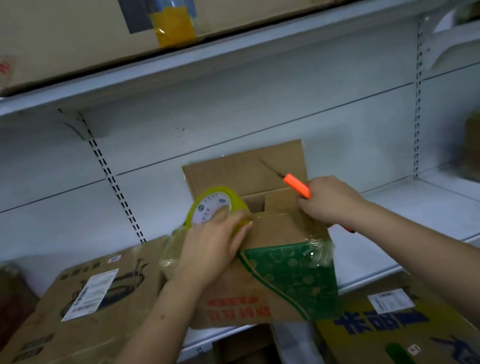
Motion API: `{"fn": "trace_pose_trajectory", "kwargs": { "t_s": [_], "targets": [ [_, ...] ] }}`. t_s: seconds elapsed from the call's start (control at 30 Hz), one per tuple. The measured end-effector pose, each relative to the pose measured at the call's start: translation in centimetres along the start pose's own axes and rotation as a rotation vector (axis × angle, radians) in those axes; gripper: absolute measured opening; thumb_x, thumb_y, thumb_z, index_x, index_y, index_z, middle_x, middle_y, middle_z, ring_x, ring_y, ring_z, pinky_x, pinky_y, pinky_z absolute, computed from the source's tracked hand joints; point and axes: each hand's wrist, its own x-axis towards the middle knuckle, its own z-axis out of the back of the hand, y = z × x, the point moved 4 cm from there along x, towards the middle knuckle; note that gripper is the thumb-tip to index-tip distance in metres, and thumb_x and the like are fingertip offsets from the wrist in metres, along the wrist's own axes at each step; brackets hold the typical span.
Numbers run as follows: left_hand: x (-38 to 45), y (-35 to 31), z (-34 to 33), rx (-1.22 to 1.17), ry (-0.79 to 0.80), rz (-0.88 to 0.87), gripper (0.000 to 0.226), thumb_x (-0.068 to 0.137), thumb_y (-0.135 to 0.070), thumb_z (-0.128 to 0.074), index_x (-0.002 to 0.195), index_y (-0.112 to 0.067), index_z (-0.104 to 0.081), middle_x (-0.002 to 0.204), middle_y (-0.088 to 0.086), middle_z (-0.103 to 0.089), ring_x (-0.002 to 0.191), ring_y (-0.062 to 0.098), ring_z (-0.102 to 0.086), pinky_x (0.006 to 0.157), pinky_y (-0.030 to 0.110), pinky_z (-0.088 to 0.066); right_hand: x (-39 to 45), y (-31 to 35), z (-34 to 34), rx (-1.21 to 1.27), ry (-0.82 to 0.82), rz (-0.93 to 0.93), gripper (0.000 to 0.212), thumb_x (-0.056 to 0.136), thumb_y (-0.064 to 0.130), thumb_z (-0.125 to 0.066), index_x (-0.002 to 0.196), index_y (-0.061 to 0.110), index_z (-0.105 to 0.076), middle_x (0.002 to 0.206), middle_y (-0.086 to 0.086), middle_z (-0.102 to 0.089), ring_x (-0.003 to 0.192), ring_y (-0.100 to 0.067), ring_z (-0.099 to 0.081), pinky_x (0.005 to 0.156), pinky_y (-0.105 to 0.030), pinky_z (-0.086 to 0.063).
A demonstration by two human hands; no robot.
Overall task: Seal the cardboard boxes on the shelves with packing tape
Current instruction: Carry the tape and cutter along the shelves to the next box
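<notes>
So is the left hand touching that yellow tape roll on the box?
Touching. The head view shows the left hand resting on the tape roll, fingers lying across its face and rim, with no gap, on top of the open box.

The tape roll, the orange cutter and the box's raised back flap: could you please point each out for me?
tape roll (210, 209), head view, on its white label face.
orange cutter (296, 185), head view, on its orange body above the fist.
raised back flap (230, 170), head view, on its bare cardboard.
</notes>
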Motion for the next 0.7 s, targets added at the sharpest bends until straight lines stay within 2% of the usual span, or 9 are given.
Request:
{"fn": "trace_pose_trajectory", "kwargs": {
  "t_s": [0.07, 0.13, 0.23, 0.3, 0.37, 0.47, 0.57, 0.63, 0.7],
  "targets": [
    [-0.6, -0.5, -1.2, 0.063, -0.044, -0.11, 0.026, 0.099, -0.043, -0.045, 0.105, -0.03, -0.067, 0.088, -0.001, -0.064, 0.069, 0.022, -0.064, 0.047, 0.031, -0.045, 1.4, -1.0, 0.8, 0.169, -0.089, -0.041, 0.018, 0.092, 0.029, -0.051, 0.083, 0.016, -0.059, 0.082, -0.009, -0.066, 0.078, -0.033, -0.066, 0.07, -0.035, -0.054],
    [-0.7, -0.5, -1.3, 0.051, -0.127, -0.118, 0.02, 0.097, -0.038, -0.052, 0.1, -0.028, -0.069, 0.086, -0.001, -0.063, 0.066, 0.02, -0.062, 0.044, 0.031, -0.044, 3.8, -1.9, 1.8, 0.183, -0.22, -0.026, 0.012, 0.093, 0.025, -0.05, 0.091, 0.019, -0.06, 0.099, -0.01, -0.066, 0.091, -0.035, -0.064, 0.072, -0.035, -0.05],
    [-0.8, 0.0, -1.3, 0.007, -0.192, -0.092, 0.015, 0.095, -0.036, -0.06, 0.102, -0.029, -0.071, 0.087, -0.001, -0.063, 0.062, 0.02, -0.062, 0.044, 0.033, -0.046, 8.2, -2.1, 3.0, 0.04, -0.299, 0.075, 0.048, 0.095, 0.023, -0.054, 0.143, 0.021, -0.046, 0.149, -0.009, -0.041, 0.125, -0.036, -0.048, 0.092, -0.043, -0.047],
    [-1.1, 0.4, -1.4, -0.007, -0.207, -0.063, 0.014, 0.096, -0.036, -0.061, 0.104, -0.03, -0.071, 0.09, -0.002, -0.064, 0.062, 0.018, -0.062, 0.045, 0.031, -0.044, 10.9, -1.6, 2.8, 0.031, -0.239, 0.133, 0.061, 0.095, 0.026, -0.057, 0.152, 0.018, -0.034, 0.153, -0.011, -0.036, 0.131, -0.037, -0.043, 0.101, -0.043, -0.044],
    [-1.6, 0.7, -1.3, -0.05, -0.249, 0.006, 0.017, 0.098, -0.038, -0.057, 0.106, -0.031, -0.07, 0.092, -0.004, -0.065, 0.062, 0.017, -0.061, 0.046, 0.03, -0.044, 12.4, -1.0, 2.0, 0.105, -0.146, 0.189, 0.05, 0.096, 0.03, -0.059, 0.141, 0.012, -0.047, 0.134, -0.017, -0.05, 0.12, -0.036, -0.051, 0.094, -0.035, -0.043],
    [-2.2, 1.5, -1.0, -0.189, -0.355, 0.193, 0.021, 0.098, -0.04, -0.052, 0.109, -0.031, -0.067, 0.095, -0.003, -0.068, 0.069, 0.018, -0.065, 0.053, 0.038, -0.052, 11.0, -0.5, 1.8, 0.28, -0.196, 0.211, 0.022, 0.097, 0.037, -0.056, 0.092, 0.018, -0.065, 0.085, -0.006, -0.06, 0.087, -0.029, -0.059, 0.067, -0.031, -0.036],
    [-3.1, 2.8, -0.1, -0.609, -0.516, 0.529, 0.014, 0.099, -0.031, -0.056, 0.11, -0.033, -0.065, 0.106, -0.005, -0.07, 0.088, 0.018, -0.07, 0.076, 0.045, -0.058, 7.5, -1.6, 0.2, 0.286, -0.088, 0.181, 0.041, 0.096, 0.046, -0.055, 0.063, 0.021, -0.052, 0.06, 0.002, -0.051, 0.062, -0.019, -0.05, 0.055, -0.029, -0.033],
    [-2.8, 2.7, 1.3, -0.878, -0.615, 0.687, 0.013, 0.1, -0.024, -0.058, 0.107, -0.032, -0.066, 0.106, -0.008, -0.072, 0.083, 0.022, -0.073, 0.071, 0.046, -0.061, 5.3, -2.8, -1.8, 0.262, 0.026, 0.138, 0.044, 0.094, 0.048, -0.058, 0.062, 0.018, -0.056, 0.056, 0.0, -0.05, 0.057, -0.018, -0.05, 0.053, -0.027, -0.033],
    [-1.6, 2.9, 2.9, -1.042, -0.659, 0.78, 0.011, 0.101, -0.017, -0.057, 0.104, -0.023, -0.066, 0.093, -0.013, -0.074, 0.065, 0.01, -0.07, 0.058, 0.03, -0.058, 3.8, -3.8, -2.8, 0.308, 0.052, 0.113, 0.045, 0.094, 0.045, -0.06, 0.06, 0.017, -0.054, 0.052, 0.003, -0.046, 0.053, -0.015, -0.046, 0.048, -0.023, -0.029]
  ]
}}
